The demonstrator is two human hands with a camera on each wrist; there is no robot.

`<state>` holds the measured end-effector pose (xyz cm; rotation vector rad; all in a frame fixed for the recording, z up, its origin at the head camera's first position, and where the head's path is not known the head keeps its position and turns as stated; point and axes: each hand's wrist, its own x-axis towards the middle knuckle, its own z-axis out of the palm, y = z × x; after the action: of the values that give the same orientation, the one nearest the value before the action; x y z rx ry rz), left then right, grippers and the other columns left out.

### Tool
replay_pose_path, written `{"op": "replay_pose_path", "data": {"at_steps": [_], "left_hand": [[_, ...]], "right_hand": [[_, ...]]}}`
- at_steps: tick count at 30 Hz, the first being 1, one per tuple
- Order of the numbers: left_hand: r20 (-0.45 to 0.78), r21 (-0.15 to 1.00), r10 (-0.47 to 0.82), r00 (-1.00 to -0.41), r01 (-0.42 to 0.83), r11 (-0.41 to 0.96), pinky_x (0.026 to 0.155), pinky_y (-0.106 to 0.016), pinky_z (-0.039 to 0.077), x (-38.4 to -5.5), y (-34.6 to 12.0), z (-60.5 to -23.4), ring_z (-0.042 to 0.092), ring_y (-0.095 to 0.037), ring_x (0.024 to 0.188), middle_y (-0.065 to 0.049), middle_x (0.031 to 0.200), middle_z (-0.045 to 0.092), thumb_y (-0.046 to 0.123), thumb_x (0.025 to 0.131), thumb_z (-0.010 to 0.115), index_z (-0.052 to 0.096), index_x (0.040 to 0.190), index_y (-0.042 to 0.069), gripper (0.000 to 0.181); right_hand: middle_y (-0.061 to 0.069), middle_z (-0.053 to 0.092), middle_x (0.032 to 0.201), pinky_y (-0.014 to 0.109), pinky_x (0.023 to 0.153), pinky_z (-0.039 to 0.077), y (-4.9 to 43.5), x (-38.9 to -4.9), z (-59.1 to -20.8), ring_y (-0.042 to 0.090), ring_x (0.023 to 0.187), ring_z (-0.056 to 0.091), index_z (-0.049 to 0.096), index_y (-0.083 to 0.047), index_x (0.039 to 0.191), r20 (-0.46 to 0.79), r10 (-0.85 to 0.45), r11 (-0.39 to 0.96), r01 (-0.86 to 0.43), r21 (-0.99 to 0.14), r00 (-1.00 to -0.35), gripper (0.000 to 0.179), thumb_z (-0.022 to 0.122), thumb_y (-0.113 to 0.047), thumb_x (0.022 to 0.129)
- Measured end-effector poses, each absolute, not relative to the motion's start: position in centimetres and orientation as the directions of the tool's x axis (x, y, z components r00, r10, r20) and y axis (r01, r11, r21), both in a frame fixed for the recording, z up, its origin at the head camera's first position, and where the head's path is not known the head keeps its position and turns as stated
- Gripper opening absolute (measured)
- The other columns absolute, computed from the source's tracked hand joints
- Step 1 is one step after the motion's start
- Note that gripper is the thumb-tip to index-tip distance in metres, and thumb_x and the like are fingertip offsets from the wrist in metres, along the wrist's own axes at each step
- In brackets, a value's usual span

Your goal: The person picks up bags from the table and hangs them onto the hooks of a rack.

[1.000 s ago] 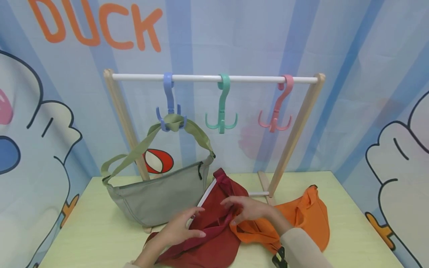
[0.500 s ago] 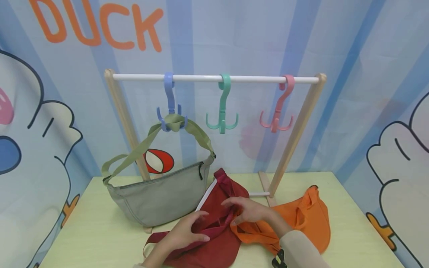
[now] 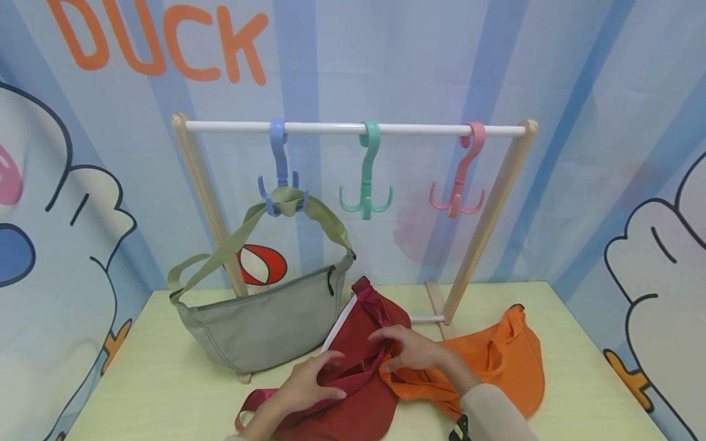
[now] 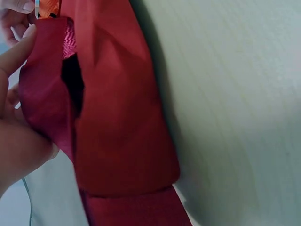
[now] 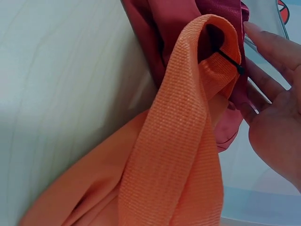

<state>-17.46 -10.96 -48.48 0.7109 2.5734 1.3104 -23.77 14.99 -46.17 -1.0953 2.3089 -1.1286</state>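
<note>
A dark red sling bag (image 3: 358, 413) lies on the table, its maroon strap (image 4: 44, 84) bunched along the top. My left hand (image 3: 303, 386) is at the bag's left part, thumb and fingers apart in a loose curve beside the strap. Over the upper right of the bag, my right hand (image 3: 413, 349) has its fingers spread and slightly bent, close to the strap. An orange bag (image 3: 518, 373) lies to the right, and its looped strap (image 5: 164, 117) reaches under my right hand onto the red bag. Part of the maroon strap is hidden behind the left hand.
Behind stands a wooden rack with a white bar (image 3: 320, 128). Blue (image 3: 278, 150), green (image 3: 366, 165) and pink (image 3: 459, 171) hooks hang from it. A grey bag (image 3: 270, 331) hangs by its olive strap (image 3: 226, 248) from the blue hook, close to the red bag.
My left hand has moved slightly up and right over the red bag, and more of the strap loop shows at its left. The right hand has barely shifted.
</note>
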Motion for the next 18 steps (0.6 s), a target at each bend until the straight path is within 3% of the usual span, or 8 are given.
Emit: {"op": "replay_pose_path", "data": {"at_steps": [10, 18], "left_hand": [[0.026, 0.796, 0.485, -0.874, 0.311, 0.518, 0.087, -0.053, 0.033, -17.24, -11.06, -49.14, 0.051, -0.028, 0.103, -0.003, 0.107, 0.060, 0.028, 0.073, 0.076, 0.051, 0.121, 0.007, 0.058], [0.024, 0.792, 0.482, -0.876, 0.311, 0.526, 0.088, -0.054, 0.032, -17.16, -11.01, -49.15, 0.051, -0.026, 0.102, -0.001, 0.105, 0.061, 0.029, 0.074, 0.075, 0.052, 0.121, 0.008, 0.056]], "right_hand": [[0.013, 0.052, 0.116, 0.040, 0.088, 0.039, 14.88, -23.30, -46.35, 0.030, 0.104, 0.045, 0.054, 0.001, 0.119, -0.037, -0.718, 0.454, -0.427, -0.782, -0.696, 0.050, 0.074, -0.011, 0.075], [0.009, 0.052, 0.113, 0.036, 0.082, 0.040, 14.66, -23.14, -46.87, 0.026, 0.102, 0.042, 0.058, -0.002, 0.115, -0.018, -0.691, 0.468, -0.428, -0.773, -0.722, 0.045, 0.075, -0.009, 0.074]]}}
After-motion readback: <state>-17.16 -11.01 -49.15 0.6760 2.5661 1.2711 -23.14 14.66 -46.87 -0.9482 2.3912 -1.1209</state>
